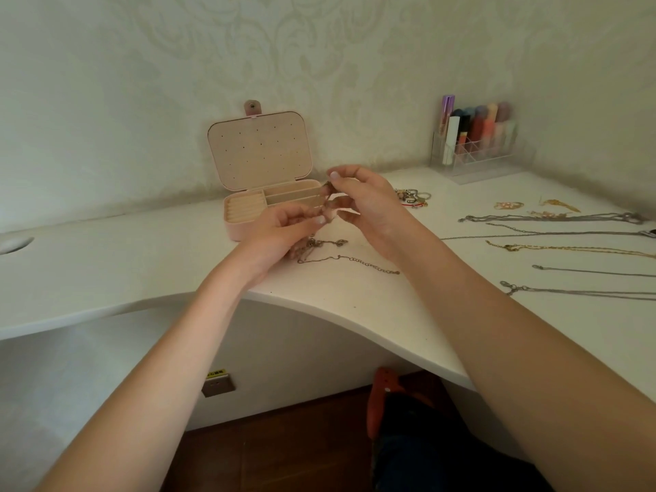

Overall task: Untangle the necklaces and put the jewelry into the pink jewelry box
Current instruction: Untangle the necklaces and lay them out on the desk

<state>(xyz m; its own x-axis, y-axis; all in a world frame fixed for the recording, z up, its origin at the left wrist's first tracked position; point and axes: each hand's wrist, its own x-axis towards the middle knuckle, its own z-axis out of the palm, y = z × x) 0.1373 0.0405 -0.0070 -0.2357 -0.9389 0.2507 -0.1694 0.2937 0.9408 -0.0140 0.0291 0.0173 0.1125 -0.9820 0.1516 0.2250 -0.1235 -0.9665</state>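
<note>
A tangled chain (321, 243) is pinched between the left hand (284, 225) and the right hand (362, 204) at frame centre, its loose end trailing on the surface (142, 264) just below. The pink jewelry box (259, 193), lid raised, is partly hidden behind both hands; the knot itself is blurred.

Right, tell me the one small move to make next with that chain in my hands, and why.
Probably ease the two hands slightly apart to loosen the knot. The left hand and right hand both pinch the tangled chain in front of the open pink jewelry box, while its loose end trails on the desk. It looks still knotted, so boxing it seems premature.
</note>
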